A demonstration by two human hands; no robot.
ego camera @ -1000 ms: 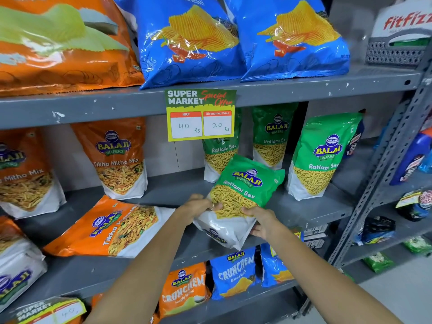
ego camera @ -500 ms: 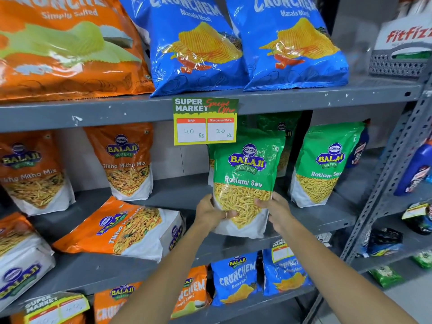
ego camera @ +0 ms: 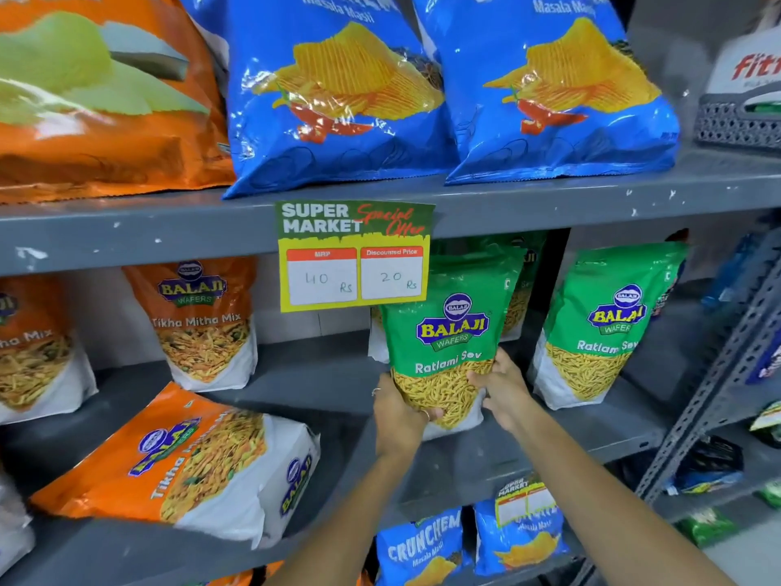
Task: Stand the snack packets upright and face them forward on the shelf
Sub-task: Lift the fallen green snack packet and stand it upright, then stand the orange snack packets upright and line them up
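1. Head view: the middle shelf (ego camera: 321, 374) carries a green Ratlami Sev packet (ego camera: 448, 332), upright, label forward, near its front edge.
2. The left hand (ego camera: 399, 410) and right hand (ego camera: 501, 384) clasp its lower sides.
3. Seat its base flat before letting go.

We hold a green Ratlami Sev packet (ego camera: 450, 332) upright, label forward, just below the price tag (ego camera: 354, 255), left hand (ego camera: 399, 412) and right hand (ego camera: 501, 387) clasping its lower corners; left of it an orange Tikha Mitha Mix packet (ego camera: 190, 463) lies flat
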